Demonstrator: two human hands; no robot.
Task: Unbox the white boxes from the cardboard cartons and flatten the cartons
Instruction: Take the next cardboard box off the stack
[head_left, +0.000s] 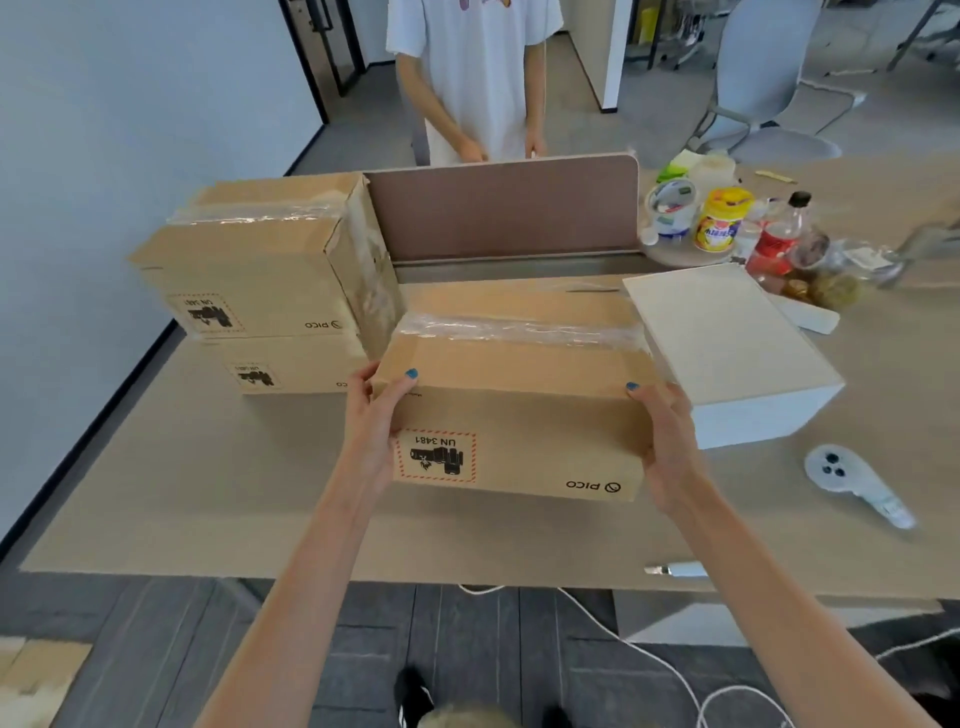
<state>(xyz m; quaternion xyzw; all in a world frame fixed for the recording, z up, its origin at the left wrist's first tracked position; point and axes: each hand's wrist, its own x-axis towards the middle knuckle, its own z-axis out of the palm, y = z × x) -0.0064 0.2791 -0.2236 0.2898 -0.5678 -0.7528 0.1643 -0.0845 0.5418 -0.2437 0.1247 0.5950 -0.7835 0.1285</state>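
A taped cardboard carton (519, 395) with a UN 3481 label sits at the middle of the table. My left hand (371, 421) grips its left end and my right hand (667, 441) grips its right end, thumbs on top. Clear tape runs across its closed top flaps. A white box (727, 343) lies just right of it, touching or nearly touching. Two more taped cartons are stacked at the left, the upper carton (270, 260) on the lower carton (296, 366).
A brown desk divider (504, 208) stands behind the cartons. Bottles and jars (727, 223) crowd the back right. A white controller (852, 480) and a small knife-like tool (675, 570) lie near the front right edge. A person in a white shirt (478, 78) stands across the table.
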